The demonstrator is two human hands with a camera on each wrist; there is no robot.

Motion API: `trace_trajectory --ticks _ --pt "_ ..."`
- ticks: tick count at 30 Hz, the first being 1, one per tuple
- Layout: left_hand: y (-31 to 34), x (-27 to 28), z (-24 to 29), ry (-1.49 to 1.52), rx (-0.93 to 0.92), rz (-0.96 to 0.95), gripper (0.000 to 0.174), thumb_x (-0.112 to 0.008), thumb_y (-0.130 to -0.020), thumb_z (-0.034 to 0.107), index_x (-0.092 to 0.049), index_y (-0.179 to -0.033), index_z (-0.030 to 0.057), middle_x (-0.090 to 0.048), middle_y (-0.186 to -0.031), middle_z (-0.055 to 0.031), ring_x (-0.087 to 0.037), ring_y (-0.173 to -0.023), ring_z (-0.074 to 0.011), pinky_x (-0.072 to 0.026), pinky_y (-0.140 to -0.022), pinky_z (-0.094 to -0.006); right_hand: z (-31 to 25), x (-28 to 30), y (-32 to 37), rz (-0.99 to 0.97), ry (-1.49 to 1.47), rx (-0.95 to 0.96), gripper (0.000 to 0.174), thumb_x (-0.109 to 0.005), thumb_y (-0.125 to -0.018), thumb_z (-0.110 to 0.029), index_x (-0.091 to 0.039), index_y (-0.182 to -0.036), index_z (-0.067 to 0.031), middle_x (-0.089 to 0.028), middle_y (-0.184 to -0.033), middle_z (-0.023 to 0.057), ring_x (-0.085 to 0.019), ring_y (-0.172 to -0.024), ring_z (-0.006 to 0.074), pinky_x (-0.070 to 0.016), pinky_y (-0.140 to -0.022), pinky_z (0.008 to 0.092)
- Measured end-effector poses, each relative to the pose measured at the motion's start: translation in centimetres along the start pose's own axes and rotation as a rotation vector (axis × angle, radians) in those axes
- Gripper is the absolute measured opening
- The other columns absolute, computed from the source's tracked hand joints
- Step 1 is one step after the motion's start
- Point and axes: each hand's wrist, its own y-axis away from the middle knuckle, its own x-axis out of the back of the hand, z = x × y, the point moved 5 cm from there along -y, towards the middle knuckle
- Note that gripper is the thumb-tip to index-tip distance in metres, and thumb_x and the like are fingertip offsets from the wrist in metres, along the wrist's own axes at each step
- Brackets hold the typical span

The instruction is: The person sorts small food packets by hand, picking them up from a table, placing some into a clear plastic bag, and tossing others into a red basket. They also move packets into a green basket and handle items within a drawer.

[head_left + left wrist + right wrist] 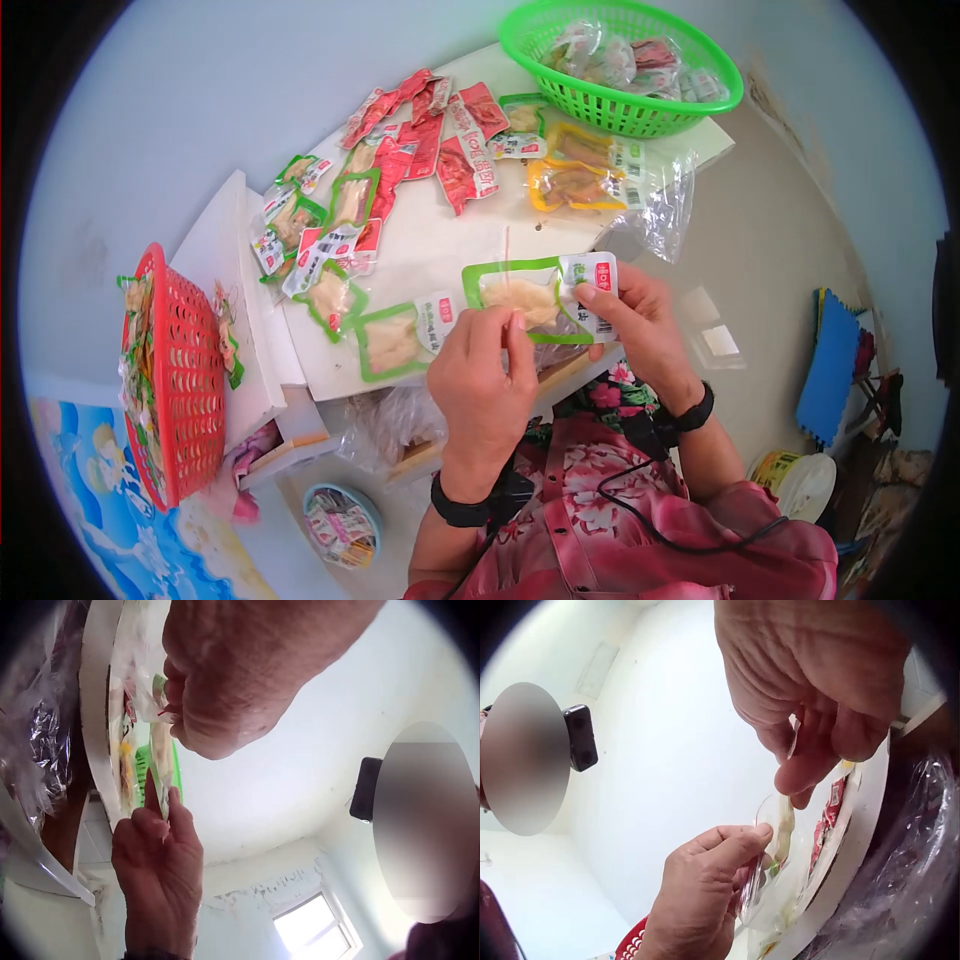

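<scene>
My right hand (645,325) pinches the white label end of a green-edged packet (540,292) holding pale food, its thumb on top. Thumb and fingers of my left hand (485,385) pinch clear plastic at the packet's near left side. In the left wrist view the packet (161,754) stands edge-on between the left hand (240,675) above and the right hand (161,862) below. The right wrist view shows clear film (754,889) at the left hand's (701,889) fingertips, with the right hand (810,697) above.
Green-edged packets (390,342), red packets (465,165) and yellow packets (578,185) lie on the white table (420,225). A green basket (640,115) of packets stands at the back right. On the left is a red basket (195,385); a small bin (370,500) stands below.
</scene>
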Motion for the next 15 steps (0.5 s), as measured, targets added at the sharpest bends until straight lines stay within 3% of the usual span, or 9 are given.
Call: trace_trajectory --ticks 2,8,11,15 --pt "0.0 0.0 0.2 0.014 -0.023 0.004 0.007 -0.070 -0.091 0.002 -0.065 -0.095 0.0027 -0.061 -0.078 -0.0089 -0.059 -0.059 -0.0213 -0.0460 -0.052 -0.0340 0.0 -0.9 -0.7 -0.032 0.028 0.000 0.025 -0.066 -0.101 -0.021 -0.070 -0.118 -0.0025 -0.073 -0.097 0.0016 -0.065 -0.071 0.0053 -0.0490 -0.046 0.0205" --pt "-0.2 0.2 0.9 0.058 -0.064 -0.004 0.009 -0.069 -0.091 -0.001 -0.064 -0.097 0.0032 -0.059 -0.079 -0.0096 -0.059 -0.059 -0.0228 -0.0457 -0.053 -0.0352 -0.2 -4.2 -2.7 -0.225 0.061 -0.152 0.021 -0.062 -0.103 -0.021 -0.068 -0.109 -0.0017 -0.069 -0.087 0.0009 -0.059 -0.059 0.0072 -0.0478 -0.046 0.0224" --pt "-0.5 0.7 1.2 0.090 -0.089 0.014 0.009 -0.068 -0.091 -0.001 -0.064 -0.097 0.0034 -0.059 -0.078 -0.0097 -0.058 -0.059 -0.0234 -0.0448 -0.053 -0.0358 -0.2 -5.3 -3.7 -0.423 0.248 -0.179 0.019 -0.062 -0.103 -0.020 -0.067 -0.107 -0.0024 -0.068 -0.087 0.0003 -0.059 -0.061 0.0065 -0.0486 -0.051 0.0238" --pt "-0.9 1.3 1.1 0.140 -0.096 0.070 0.008 -0.068 -0.091 -0.001 -0.064 -0.097 0.0035 -0.059 -0.078 -0.0097 -0.058 -0.059 -0.0233 -0.0448 -0.053 -0.0357 1.4 -6.1 -5.1 -0.384 0.230 -0.026 0.014 -0.061 -0.102 -0.016 -0.066 -0.104 -0.0032 -0.067 -0.093 -0.0004 -0.059 -0.075 0.0054 -0.0500 -0.062 0.0251"
